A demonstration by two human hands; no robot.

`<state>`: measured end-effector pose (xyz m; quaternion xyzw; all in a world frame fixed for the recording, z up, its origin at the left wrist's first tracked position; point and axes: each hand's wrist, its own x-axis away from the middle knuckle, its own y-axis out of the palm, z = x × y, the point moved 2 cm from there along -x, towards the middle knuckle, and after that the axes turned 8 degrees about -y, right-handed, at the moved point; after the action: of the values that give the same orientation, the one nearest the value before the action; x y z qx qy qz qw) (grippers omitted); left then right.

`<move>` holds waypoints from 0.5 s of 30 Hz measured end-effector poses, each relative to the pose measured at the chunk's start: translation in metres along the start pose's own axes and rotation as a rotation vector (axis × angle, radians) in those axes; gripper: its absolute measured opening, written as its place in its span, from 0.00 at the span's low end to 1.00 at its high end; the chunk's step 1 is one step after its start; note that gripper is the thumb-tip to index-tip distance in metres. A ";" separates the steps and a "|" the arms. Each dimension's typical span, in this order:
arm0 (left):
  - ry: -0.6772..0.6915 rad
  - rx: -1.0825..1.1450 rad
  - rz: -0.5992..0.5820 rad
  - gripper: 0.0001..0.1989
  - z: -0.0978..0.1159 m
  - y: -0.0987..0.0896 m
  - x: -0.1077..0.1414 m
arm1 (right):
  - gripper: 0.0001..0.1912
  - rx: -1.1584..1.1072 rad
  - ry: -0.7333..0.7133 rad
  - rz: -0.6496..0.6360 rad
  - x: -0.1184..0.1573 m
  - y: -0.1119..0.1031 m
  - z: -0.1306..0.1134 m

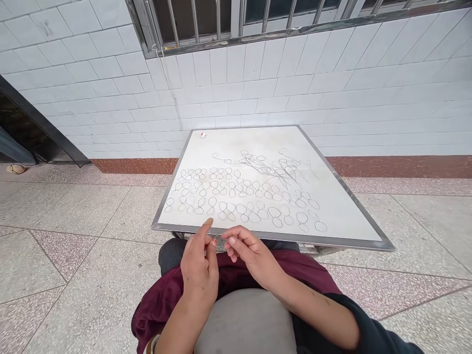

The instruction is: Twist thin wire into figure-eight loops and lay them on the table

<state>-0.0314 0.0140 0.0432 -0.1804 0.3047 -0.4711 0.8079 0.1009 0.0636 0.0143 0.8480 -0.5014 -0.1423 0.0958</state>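
Just in front of the table's near edge, my left hand (pixel 201 260) pinches a thin curved wire (pixel 217 236) between thumb and a finger, its index finger pointing up. My right hand (pixel 252 253) grips the same wire from the other side, thumb against fingers. Only a short bend of wire shows between the fingertips; the rest is hidden or too fine to see. Beyond the hands, rows of thin wire figure-eights (pixel 226 211) lie on the white tabletop (pixel 342 216). Behind them lies a tangle of loose wires (pixel 269 164), some with one looped end.
A grey metal edge (pixel 368 211) borders the table. A small red and white object (pixel 203 135) lies at its far left corner. The tiled wall (pixel 254 93) with a barred window (pixel 217 19) stands behind. Maroon cloth (pixel 158 305) covers my lap.
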 end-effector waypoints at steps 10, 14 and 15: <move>-0.024 0.054 -0.042 0.20 0.002 0.004 0.001 | 0.09 -0.096 -0.058 -0.041 -0.004 -0.006 0.007; 0.070 -0.004 0.003 0.20 0.003 0.005 0.002 | 0.10 -0.092 -0.032 -0.063 -0.005 -0.007 0.008; 0.090 -0.020 0.011 0.20 0.003 0.006 0.002 | 0.11 -0.090 -0.029 -0.063 -0.005 -0.007 0.008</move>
<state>-0.0244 0.0150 0.0412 -0.1657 0.3464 -0.4713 0.7940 0.1018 0.0715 0.0050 0.8562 -0.4687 -0.1799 0.1219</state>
